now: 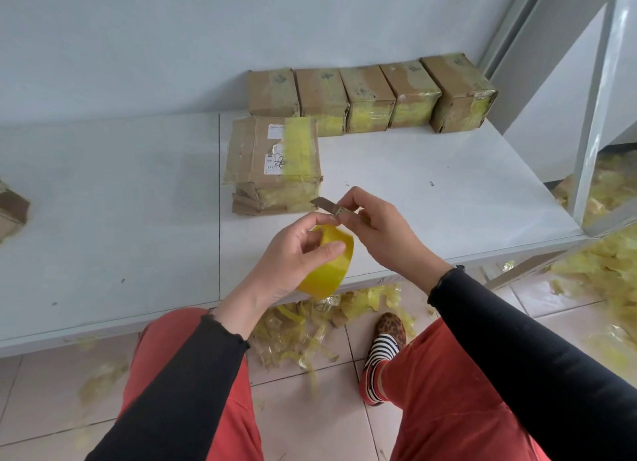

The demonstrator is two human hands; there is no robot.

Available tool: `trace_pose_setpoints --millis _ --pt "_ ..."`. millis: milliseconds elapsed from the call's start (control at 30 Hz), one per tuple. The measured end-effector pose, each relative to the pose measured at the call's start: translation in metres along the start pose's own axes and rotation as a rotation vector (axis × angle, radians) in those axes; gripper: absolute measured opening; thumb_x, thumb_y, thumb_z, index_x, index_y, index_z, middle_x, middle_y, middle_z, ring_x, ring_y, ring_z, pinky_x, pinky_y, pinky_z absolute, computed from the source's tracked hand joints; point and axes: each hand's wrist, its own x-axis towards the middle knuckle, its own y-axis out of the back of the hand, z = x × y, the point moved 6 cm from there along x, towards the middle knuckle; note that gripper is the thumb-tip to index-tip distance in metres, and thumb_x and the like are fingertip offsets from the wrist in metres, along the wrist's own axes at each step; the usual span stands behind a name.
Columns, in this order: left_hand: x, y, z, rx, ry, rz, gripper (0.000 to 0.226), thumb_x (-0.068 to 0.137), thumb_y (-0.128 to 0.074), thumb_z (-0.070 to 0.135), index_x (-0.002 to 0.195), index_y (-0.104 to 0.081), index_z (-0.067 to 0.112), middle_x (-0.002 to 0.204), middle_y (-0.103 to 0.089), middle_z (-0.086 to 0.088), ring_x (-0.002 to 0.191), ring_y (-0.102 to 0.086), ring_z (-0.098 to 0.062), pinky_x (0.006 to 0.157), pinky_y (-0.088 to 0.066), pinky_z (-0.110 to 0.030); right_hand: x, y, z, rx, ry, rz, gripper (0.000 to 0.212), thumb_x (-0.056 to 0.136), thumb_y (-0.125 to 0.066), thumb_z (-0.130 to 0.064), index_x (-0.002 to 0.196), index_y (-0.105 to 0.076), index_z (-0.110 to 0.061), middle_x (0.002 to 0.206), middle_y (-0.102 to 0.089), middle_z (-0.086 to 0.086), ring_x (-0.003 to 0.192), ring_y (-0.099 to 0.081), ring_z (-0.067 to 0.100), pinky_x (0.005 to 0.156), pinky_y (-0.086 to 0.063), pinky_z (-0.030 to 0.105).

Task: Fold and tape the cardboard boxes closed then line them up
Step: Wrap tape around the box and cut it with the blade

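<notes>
A closed cardboard box (275, 160) with a white label and yellow tape across its top lies on the white table (120, 202), just beyond my hands. Behind it, several taped boxes (372, 95) stand in a row against the wall. My left hand (293, 257) grips a roll of yellow tape (327, 267) above the table's front edge. My right hand (375, 223) pinches a small blade (327, 205) by its wrapped end, its tip pointing left toward the box, right above the roll.
Another cardboard box (12, 212) pokes in at the table's left edge. Cut yellow tape scraps (303, 326) litter the tiled floor under the table and pile up at the right (606, 264). A white metal frame post (593, 116) stands at the table's right end.
</notes>
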Motion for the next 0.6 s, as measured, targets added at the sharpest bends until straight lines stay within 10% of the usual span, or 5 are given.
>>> trace_pose_setpoints --millis 167,300,400,600 --pt "0.003 -0.009 -0.004 0.258 -0.033 0.002 0.102 0.089 -0.083 0.029 0.164 -0.014 0.041 0.126 -0.068 0.009 0.08 -0.062 -0.007 0.082 -0.051 -0.023 -0.004 0.017 0.014 0.082 -0.058 0.174 0.01 0.103 -0.059 -0.014 0.095 -0.064 -0.016 0.079 -0.057 -0.01 0.07 -0.048 0.011 0.066 -0.04 0.026" --pt "0.001 -0.026 0.012 0.696 -0.314 0.129 0.085 0.095 -0.074 0.03 0.16 -0.019 0.036 0.11 -0.072 0.002 0.097 -0.066 -0.012 0.087 -0.053 -0.03 -0.004 0.031 0.039 0.352 -0.168 0.182 0.009 0.103 -0.06 -0.007 0.097 -0.066 -0.01 0.077 -0.059 -0.008 0.073 -0.05 0.007 0.071 -0.04 0.018" --pt "0.008 -0.05 0.0 0.955 -0.481 0.084 0.076 0.095 -0.072 0.019 0.158 -0.029 0.024 0.134 -0.063 -0.003 0.123 -0.059 -0.021 0.111 -0.043 -0.046 -0.004 0.047 0.074 0.516 -0.349 0.271 0.013 0.103 -0.059 -0.01 0.098 -0.069 -0.017 0.073 -0.06 -0.013 0.067 -0.053 0.007 0.064 -0.042 0.015" --pt "0.019 -0.087 -0.05 1.212 -0.471 -0.243 0.09 0.1 -0.059 0.043 0.166 0.001 0.028 0.174 0.008 0.006 0.158 0.018 -0.012 0.128 0.011 -0.05 -0.012 0.069 0.134 0.42 -0.596 0.367 0.01 0.104 -0.056 -0.011 0.11 -0.064 -0.014 0.083 -0.062 0.0 0.067 -0.053 0.012 0.064 -0.041 0.025"
